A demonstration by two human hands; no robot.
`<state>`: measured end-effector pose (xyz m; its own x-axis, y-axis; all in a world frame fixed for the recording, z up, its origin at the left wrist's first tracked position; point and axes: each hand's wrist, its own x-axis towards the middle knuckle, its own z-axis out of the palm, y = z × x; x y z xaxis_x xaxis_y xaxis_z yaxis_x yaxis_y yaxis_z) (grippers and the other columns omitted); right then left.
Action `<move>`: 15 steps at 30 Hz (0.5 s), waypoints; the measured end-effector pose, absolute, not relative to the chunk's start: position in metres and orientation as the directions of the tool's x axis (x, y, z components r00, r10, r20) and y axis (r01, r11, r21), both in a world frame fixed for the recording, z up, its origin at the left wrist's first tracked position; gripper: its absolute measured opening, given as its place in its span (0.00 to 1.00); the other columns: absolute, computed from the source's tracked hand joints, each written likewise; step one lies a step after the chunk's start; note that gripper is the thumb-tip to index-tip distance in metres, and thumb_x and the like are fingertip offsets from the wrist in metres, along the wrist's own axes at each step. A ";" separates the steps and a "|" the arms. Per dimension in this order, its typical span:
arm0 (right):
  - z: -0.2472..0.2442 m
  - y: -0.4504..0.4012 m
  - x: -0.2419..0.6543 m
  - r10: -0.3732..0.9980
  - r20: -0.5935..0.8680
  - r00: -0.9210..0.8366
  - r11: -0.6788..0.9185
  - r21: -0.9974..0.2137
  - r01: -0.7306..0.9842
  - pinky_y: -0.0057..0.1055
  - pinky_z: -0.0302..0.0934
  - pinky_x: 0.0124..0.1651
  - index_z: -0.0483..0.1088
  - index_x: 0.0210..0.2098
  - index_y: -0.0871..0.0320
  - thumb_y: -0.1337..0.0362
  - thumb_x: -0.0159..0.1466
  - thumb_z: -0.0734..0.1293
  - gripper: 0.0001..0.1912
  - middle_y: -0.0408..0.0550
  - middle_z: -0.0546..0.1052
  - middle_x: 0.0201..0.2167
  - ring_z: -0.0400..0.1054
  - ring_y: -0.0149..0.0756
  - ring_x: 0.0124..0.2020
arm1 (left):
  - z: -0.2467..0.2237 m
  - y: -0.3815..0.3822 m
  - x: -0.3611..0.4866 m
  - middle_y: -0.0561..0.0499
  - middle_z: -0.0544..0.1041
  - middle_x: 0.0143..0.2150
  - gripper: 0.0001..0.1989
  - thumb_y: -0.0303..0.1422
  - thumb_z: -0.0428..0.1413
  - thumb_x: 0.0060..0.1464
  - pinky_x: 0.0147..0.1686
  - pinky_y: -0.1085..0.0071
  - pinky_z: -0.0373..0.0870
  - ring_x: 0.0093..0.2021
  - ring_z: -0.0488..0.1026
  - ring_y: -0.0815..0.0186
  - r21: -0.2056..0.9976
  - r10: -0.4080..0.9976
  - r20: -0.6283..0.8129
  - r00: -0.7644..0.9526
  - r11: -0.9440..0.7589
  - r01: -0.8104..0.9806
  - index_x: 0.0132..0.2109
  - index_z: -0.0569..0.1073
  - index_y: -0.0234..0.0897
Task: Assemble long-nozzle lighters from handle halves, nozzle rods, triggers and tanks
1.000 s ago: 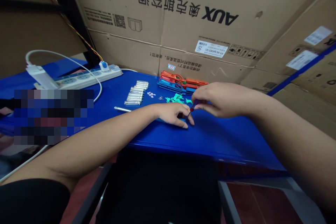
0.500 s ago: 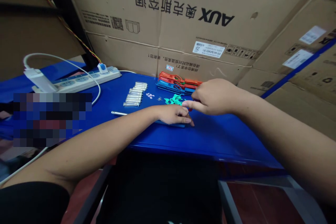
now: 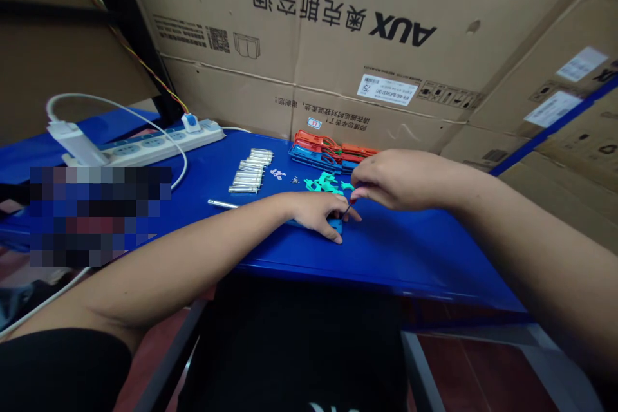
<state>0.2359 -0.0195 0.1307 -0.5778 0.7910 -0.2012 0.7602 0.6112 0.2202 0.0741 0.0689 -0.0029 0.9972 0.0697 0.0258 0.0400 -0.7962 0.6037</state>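
Observation:
My left hand (image 3: pixel 316 211) lies over a long blue plastic part (image 3: pixel 337 225) on the table and holds it, thumb along the near edge and fingers at its right end. In my right hand (image 3: pixel 379 180) is a small screwdriver (image 3: pixel 352 201) with a red handle, its thin shaft slanting down to the blue part beside my left fingers. The tip is hidden. A metal tube (image 3: pixel 222 205) sticks out left of my left forearm, in line with the blue part. Beyond my hands lies a pile of green plastic pieces (image 3: pixel 324 182).
Behind the green pieces sit stacked red plastic parts (image 3: pixel 311 139) and blue plastic parts (image 3: pixel 309 157). Silver cylinders (image 3: pixel 248 175), small pinkish pieces (image 3: pixel 277 174) and tiny screws (image 3: pixel 295 181) lie left of them. A power strip (image 3: pixel 145 148) with cables stands left; a large carton (image 3: pixel 328 51) closes the back.
My left thumb has moved down and away from the fingers, onto the near edge of the blue part. My right hand has shifted slightly, and the screwdriver's shaft now shows.

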 end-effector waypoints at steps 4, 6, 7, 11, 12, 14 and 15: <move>0.128 -0.024 0.226 0.827 -0.201 -0.526 0.563 0.299 0.771 0.32 0.48 0.29 0.74 0.28 0.60 0.53 0.72 0.52 0.27 0.52 0.75 0.24 0.63 0.35 0.24 | -0.002 0.067 0.074 0.47 0.75 0.49 0.31 0.39 0.64 0.50 0.49 0.69 0.67 0.48 0.72 0.63 0.609 0.087 -0.001 0.996 -0.790 0.070 0.61 0.70 0.38; 0.127 -0.026 0.222 0.841 -0.191 -0.506 0.541 0.303 0.784 0.32 0.47 0.29 0.73 0.28 0.59 0.52 0.72 0.50 0.29 0.52 0.75 0.25 0.63 0.35 0.25 | -0.002 0.067 0.074 0.46 0.75 0.49 0.31 0.39 0.64 0.50 0.48 0.70 0.68 0.48 0.72 0.62 0.610 0.091 -0.012 0.996 -0.789 0.079 0.61 0.70 0.36; 0.127 -0.027 0.221 0.842 -0.186 -0.506 0.539 0.294 0.789 0.32 0.46 0.28 0.73 0.29 0.59 0.52 0.72 0.50 0.28 0.52 0.76 0.27 0.64 0.36 0.26 | -0.003 0.067 0.074 0.46 0.76 0.49 0.32 0.39 0.64 0.50 0.48 0.70 0.68 0.47 0.72 0.62 0.612 0.089 -0.011 0.996 -0.787 0.077 0.61 0.70 0.35; 0.130 -0.028 0.223 0.813 -0.230 -0.535 0.579 0.228 0.783 0.31 0.49 0.29 0.71 0.37 0.59 0.53 0.70 0.56 0.19 0.53 0.77 0.38 0.66 0.36 0.30 | -0.005 0.069 0.075 0.46 0.75 0.51 0.31 0.40 0.63 0.51 0.47 0.69 0.68 0.47 0.71 0.62 0.615 0.072 0.011 0.997 -0.787 0.050 0.61 0.70 0.37; 0.130 -0.027 0.224 0.808 -0.252 -0.532 0.583 0.216 0.784 0.31 0.50 0.29 0.71 0.38 0.59 0.55 0.69 0.58 0.16 0.53 0.76 0.39 0.66 0.36 0.30 | -0.005 0.070 0.075 0.46 0.74 0.52 0.31 0.40 0.63 0.51 0.46 0.69 0.68 0.46 0.71 0.63 0.609 0.066 0.014 0.998 -0.792 0.044 0.60 0.71 0.37; 0.130 -0.026 0.226 0.807 -0.287 -0.516 0.577 0.200 0.792 0.30 0.51 0.30 0.70 0.38 0.59 0.59 0.67 0.59 0.11 0.53 0.76 0.39 0.66 0.35 0.30 | -0.005 0.070 0.075 0.46 0.73 0.52 0.31 0.40 0.63 0.51 0.45 0.69 0.68 0.43 0.70 0.64 0.597 0.058 0.017 0.998 -0.802 0.036 0.61 0.71 0.37; 0.130 -0.025 0.227 0.806 -0.293 -0.514 0.577 0.191 0.794 0.30 0.51 0.30 0.70 0.38 0.59 0.61 0.66 0.60 0.10 0.52 0.76 0.39 0.66 0.35 0.31 | -0.004 0.070 0.075 0.46 0.73 0.51 0.31 0.40 0.63 0.51 0.45 0.70 0.68 0.43 0.70 0.65 0.592 0.057 0.017 0.998 -0.805 0.036 0.61 0.70 0.38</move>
